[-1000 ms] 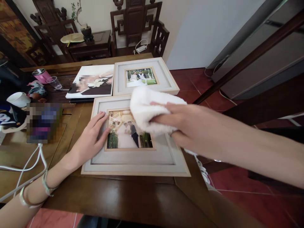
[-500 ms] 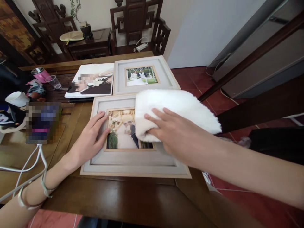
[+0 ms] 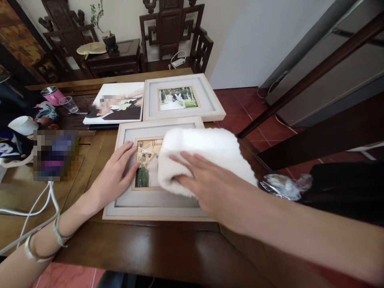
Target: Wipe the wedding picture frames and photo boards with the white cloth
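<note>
A framed wedding photo (image 3: 126, 208) with a pale wood edge and grey mat lies flat on the wooden table. My left hand (image 3: 115, 172) rests on its left side, fingers stretched over the mat and up to the picture's edge. With my right hand (image 3: 201, 176) I hold a folded white fluffy cloth (image 3: 216, 144) against the frame, thumb tucked into its fold. The cloth covers the right part of the photo and hangs past the frame's right side. Behind lie a second framed photo (image 3: 180, 98) and an unframed photo panel (image 3: 118, 102).
To the left stand a white mug (image 3: 23, 125), a pink tumbler (image 3: 53, 96), a clear plastic cup (image 3: 69, 105) and a blurred-out object (image 3: 54, 154) with white cables. A dark wooden bar (image 3: 300, 76) slants at the right, near a plastic bag (image 3: 285, 186).
My right hand has moved the cloth left and toward me over the photo, covering the couple in the picture. My left hand stays in place on the frame.
</note>
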`<action>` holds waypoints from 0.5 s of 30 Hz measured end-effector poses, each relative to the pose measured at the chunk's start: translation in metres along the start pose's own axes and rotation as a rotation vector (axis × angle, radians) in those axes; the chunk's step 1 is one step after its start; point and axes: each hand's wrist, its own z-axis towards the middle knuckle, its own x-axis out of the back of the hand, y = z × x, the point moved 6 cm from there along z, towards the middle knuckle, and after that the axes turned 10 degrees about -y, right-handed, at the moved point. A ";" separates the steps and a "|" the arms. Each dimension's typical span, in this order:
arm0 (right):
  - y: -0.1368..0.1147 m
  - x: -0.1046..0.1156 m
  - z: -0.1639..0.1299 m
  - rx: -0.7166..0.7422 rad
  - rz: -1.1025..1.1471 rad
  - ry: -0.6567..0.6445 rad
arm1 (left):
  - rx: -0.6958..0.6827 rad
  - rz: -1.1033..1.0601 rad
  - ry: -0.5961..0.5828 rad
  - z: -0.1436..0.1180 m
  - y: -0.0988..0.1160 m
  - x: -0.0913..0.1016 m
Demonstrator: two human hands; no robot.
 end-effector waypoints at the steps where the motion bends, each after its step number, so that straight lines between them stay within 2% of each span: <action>1: 0.011 0.000 0.007 -0.031 -0.013 0.005 | 0.000 -0.002 -0.001 0.000 0.000 0.000; 4: 0.038 0.004 0.023 -0.109 -0.055 0.031 | 0.003 -0.015 0.000 -0.001 0.000 0.001; 7: 0.045 0.008 0.035 -0.130 -0.099 0.042 | 0.007 -0.026 -0.003 -0.001 -0.001 0.001; 11: 0.032 0.009 0.040 -0.136 -0.109 -0.054 | -0.004 -0.019 0.004 0.000 -0.001 0.001; 15: 0.000 0.006 0.026 -0.054 -0.025 -0.210 | -0.019 -0.003 -0.003 0.000 -0.002 -0.001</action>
